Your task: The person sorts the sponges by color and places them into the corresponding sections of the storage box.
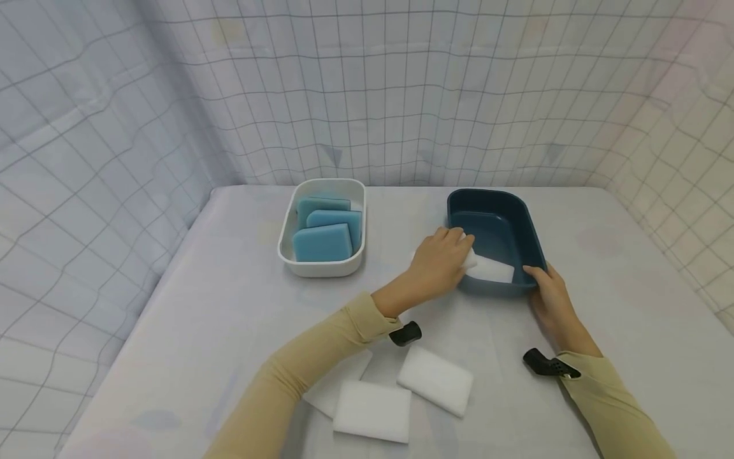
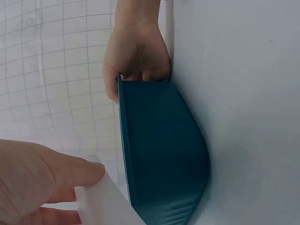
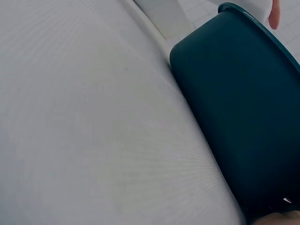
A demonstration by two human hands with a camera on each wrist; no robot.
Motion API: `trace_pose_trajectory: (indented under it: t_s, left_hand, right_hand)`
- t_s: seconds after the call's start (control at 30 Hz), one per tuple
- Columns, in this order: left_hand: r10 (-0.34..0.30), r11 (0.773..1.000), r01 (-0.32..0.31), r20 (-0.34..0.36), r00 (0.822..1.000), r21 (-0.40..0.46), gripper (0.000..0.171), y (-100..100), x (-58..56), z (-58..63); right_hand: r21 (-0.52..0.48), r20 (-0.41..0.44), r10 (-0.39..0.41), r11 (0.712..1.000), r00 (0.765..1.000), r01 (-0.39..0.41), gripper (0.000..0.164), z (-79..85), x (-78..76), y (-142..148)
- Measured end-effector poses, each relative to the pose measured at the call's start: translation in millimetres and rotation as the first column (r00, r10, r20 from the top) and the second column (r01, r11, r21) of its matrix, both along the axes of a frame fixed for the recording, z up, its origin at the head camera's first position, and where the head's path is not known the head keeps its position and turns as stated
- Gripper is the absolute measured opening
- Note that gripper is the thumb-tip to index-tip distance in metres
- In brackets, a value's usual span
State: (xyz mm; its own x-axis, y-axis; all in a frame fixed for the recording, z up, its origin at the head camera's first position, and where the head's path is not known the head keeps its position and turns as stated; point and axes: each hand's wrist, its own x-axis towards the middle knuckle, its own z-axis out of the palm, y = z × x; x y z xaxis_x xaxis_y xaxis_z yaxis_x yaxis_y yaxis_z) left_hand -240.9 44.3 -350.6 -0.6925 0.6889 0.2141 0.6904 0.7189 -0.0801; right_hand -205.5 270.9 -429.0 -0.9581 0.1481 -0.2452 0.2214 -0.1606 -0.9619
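Observation:
My left hand (image 1: 438, 261) pinches a white sponge block (image 2: 105, 201) between thumb and fingers at the left rim of a dark teal plastic bin (image 1: 493, 233). Inside the bin, at its near end, lies another white sponge block (image 1: 492, 270), partly hidden by the left hand and the held block. My right hand (image 1: 552, 303) grips the near right corner of the bin, thumb over the rim and fingers against the outer wall. In the left wrist view the bin stands on the table with the right hand on its far end.
Several white sponge blocks lie nearer on the table: one in front (image 1: 373, 411), one to its right (image 1: 436, 380), and one partly under the left sleeve (image 1: 335, 386). At back left, a white bin (image 1: 321, 270) holds blue sponges (image 1: 323, 243). Grid-patterned curtains (image 1: 390, 95) surround the table.

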Motion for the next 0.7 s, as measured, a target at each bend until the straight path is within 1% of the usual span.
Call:
trace_pose_trajectory:
  t_s: [0.17,0.3,0.47,0.57,0.7]
  left_hand:
    - [-0.041,0.999,0.041,-0.043,0.998,0.02,0.04,6.9,-1.7,-3.7]
    - [-0.062,0.998,0.062,-0.052,0.997,0.002,0.039,14.0,-2.0,-5.2]
    - [-0.108,0.994,0.108,-0.09,0.99,-0.013,0.04,25.5,-0.8,-5.0]
    - [-0.135,0.991,0.133,-0.084,0.987,-0.028,0.04,32.5,0.2,-3.3]
    - [-0.158,0.987,0.155,-0.058,0.986,-0.044,0.041,40.3,0.7,-1.0]
  right_hand:
    - [-0.011,0.002,0.002,1.0,1.0,-0.002,0.07,-0.4,0.0,0.1]
    - [-0.013,-0.003,0.002,1.0,1.0,-0.002,0.07,0.7,0.5,-0.5]
    - [-0.009,-0.001,-0.012,1.0,1.0,0.012,0.069,1.0,0.9,-1.8]
    - [-0.01,0.003,-0.02,1.0,1.0,0.02,0.069,0.1,0.6,-2.2]
    - [0.0,-0.009,-0.016,1.0,1.0,0.016,0.068,-1.3,-0.3,-1.3]
